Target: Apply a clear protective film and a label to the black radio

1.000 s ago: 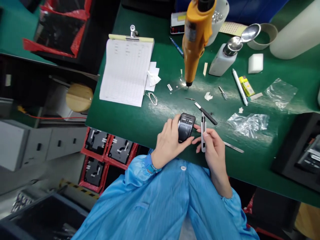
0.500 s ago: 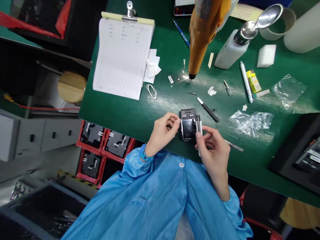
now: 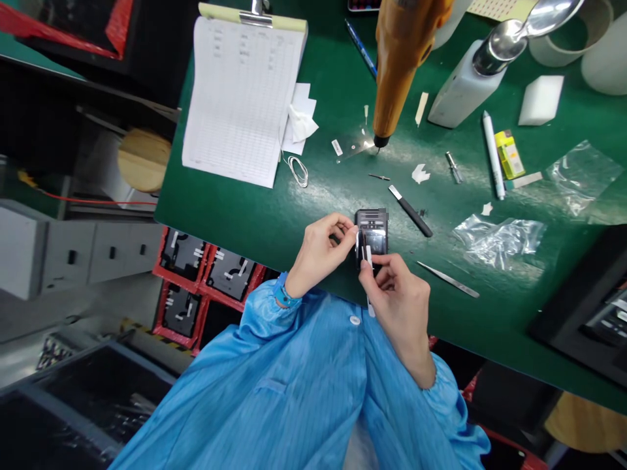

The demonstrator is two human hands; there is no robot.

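Note:
A small black device with a glossy screen [image 3: 377,239] lies on the green table close to its front edge. My left hand [image 3: 327,248] is at its left side, thumb and forefinger pinched together at the edge of the screen. What those fingertips hold, if anything, is too small to make out. My right hand [image 3: 398,297] grips white-handled tweezers with dark tips [image 3: 369,258], their tips over the left part of the screen. The right hand's fingers cover part of the device's lower end.
Right of the device lie a black-handled blade tool [image 3: 411,211], metal tweezers [image 3: 449,279] and crumpled clear plastic [image 3: 499,239]. An orange electric screwdriver [image 3: 394,78] hangs above the table. Further back are a clipboard [image 3: 240,98], a pump bottle [image 3: 460,88] and a yellow lighter [image 3: 509,155].
My right hand has moved left with the tweezers, from the device's right edge to over the left part of its screen. The left hand stays pinched at the device's left side.

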